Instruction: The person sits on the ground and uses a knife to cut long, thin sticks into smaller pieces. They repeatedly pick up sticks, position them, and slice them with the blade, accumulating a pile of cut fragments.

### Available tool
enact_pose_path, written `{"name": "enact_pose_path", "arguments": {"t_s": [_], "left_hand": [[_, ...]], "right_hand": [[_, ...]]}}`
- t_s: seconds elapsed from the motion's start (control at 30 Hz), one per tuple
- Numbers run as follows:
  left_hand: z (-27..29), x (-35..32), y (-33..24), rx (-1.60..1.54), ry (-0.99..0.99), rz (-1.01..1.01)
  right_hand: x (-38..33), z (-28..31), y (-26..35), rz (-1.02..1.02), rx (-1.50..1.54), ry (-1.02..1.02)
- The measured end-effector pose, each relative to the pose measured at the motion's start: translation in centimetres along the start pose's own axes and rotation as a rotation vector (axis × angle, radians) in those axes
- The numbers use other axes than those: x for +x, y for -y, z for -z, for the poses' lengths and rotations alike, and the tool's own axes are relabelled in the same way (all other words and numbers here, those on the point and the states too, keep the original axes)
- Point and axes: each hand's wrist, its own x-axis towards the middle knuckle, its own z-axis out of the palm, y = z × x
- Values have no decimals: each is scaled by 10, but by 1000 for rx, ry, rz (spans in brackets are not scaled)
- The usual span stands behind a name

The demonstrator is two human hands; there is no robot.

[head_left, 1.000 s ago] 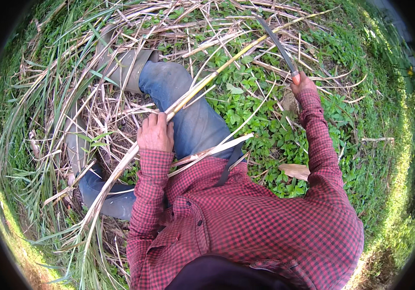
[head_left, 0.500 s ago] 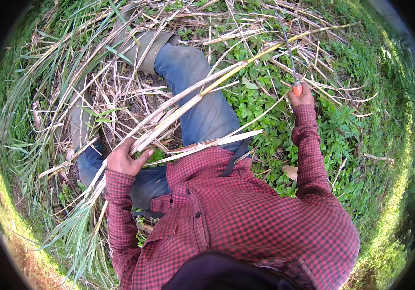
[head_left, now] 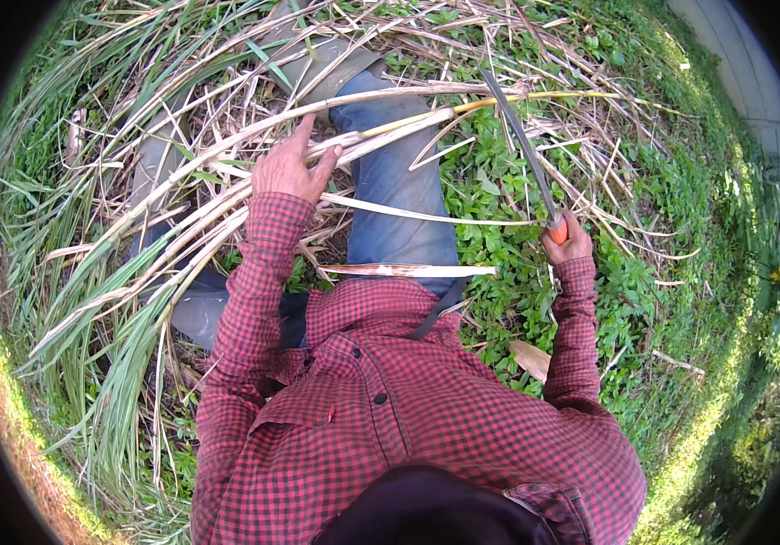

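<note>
pale stalks [head_left: 401,135], long axis from lower left to upper right of the frame, passing by the nearer left hand [head_left: 288,171].
left index finger and thumb are spread, the index tip at the uppermost stalk [head_left: 381,94]; other fingers are hidden. farther off, right of centre, the right hand [head_left: 571,241] wraps the orange handle [head_left: 557,230] of a long blade [head_left: 523,145].

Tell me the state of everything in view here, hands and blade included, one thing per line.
Left hand: thumb and index finger spread, at the stalks
Right hand: closed around the knife
Knife: blade bare, tip pointing away from the body
Stalks: slanting over the jeans
Pale strip: lying flat across the jeans
Long green leaves: fanned out
Checked shirt: sleeves down
</note>
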Motion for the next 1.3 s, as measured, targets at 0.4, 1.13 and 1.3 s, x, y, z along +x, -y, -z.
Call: {"name": "enact_pose_path", "arguments": {"t_s": [0.4, 1.13, 1.3], "left_hand": [[27, 16, 45, -2, 153, 79], [87, -15, 20, 251, -75, -218], [79, -29, 10, 293, -187, -359]], "right_hand": [[-4, 20, -5, 36, -167, 137], [35, 127, 56, 141, -455, 167], [48, 110, 99, 282, -497, 175]]}}
